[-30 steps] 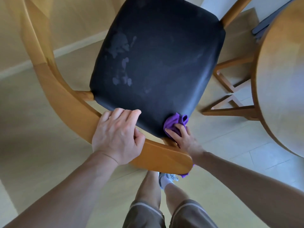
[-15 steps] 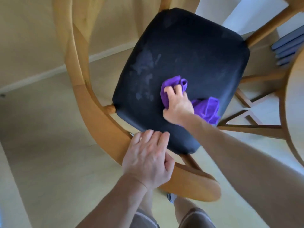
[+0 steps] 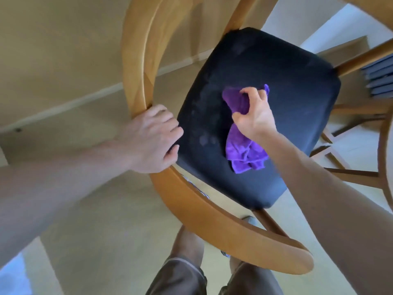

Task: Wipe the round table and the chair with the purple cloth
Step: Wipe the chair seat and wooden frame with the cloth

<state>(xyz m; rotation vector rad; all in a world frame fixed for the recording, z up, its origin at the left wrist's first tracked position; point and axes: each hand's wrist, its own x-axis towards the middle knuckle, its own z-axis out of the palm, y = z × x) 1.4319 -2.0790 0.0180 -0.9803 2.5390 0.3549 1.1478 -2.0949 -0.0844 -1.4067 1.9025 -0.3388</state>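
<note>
Under the camera the wooden chair (image 3: 212, 211) is filling most of the view, its curved back rail arcing round the black padded seat (image 3: 274, 86); pale floor (image 3: 89, 226) is showing beneath; table base struts (image 3: 350, 173) are sitting at the right edge. Left hand (image 3: 148, 139) is gripping the back rail at the seat's left edge, fingers curled over the wood; right hand (image 3: 255, 116) is bunching the purple cloth (image 3: 244, 150) against mid-seat, fingers curled round its top, loose end trailing toward the wrist; faint smudges (image 3: 205, 141) are lying just left of the cloth.
</note>
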